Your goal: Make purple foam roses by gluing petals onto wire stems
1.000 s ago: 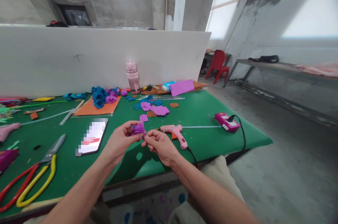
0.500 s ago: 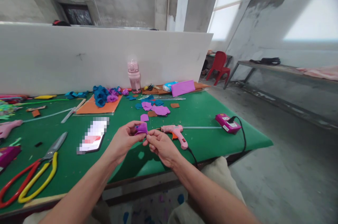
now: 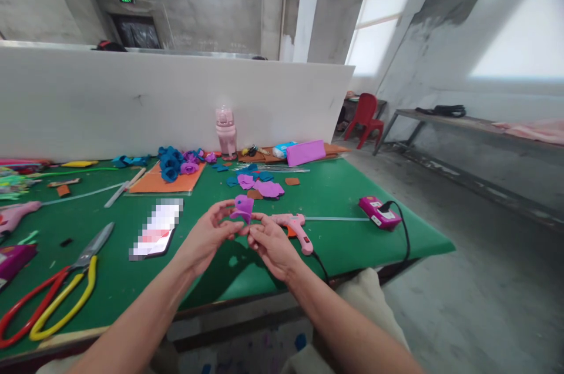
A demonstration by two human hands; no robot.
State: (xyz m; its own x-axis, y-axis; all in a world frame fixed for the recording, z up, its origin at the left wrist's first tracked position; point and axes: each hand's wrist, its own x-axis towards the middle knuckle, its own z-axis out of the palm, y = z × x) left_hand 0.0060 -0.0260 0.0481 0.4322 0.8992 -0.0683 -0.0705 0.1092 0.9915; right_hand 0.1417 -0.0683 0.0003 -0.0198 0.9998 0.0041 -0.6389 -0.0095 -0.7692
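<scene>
Held low over the front of the table is a small purple flower (image 3: 244, 206), its petals curled and upright with a small dark spot inside. My left hand (image 3: 211, 234) is closed at its left side, thumb and fingertips against the lower petals. Below the petals, the thumb and index finger of my right hand (image 3: 272, 246) pinch its base. Partly covered by the right fingers, a pink glue gun (image 3: 300, 232) lies just beyond that hand. Behind the flower, loose purple petals (image 3: 269, 189) and brown pieces (image 3: 292, 181) are scattered on the green tabletop (image 3: 339, 186).
Large scissors (image 3: 83, 268) with red and yellow handles and a phone (image 3: 158, 230) lie left. Finished blue flowers (image 3: 170, 164) rest on an orange sheet (image 3: 165, 186). A pink bottle (image 3: 226, 134) stands against the white panel (image 3: 176, 98). A purple box (image 3: 379, 212) with a cord sits right.
The purple flower has turned more upright and risen slightly, showing its petals above the fingers. My left fingers have shifted lower on it. The head view has tilted up a little.
</scene>
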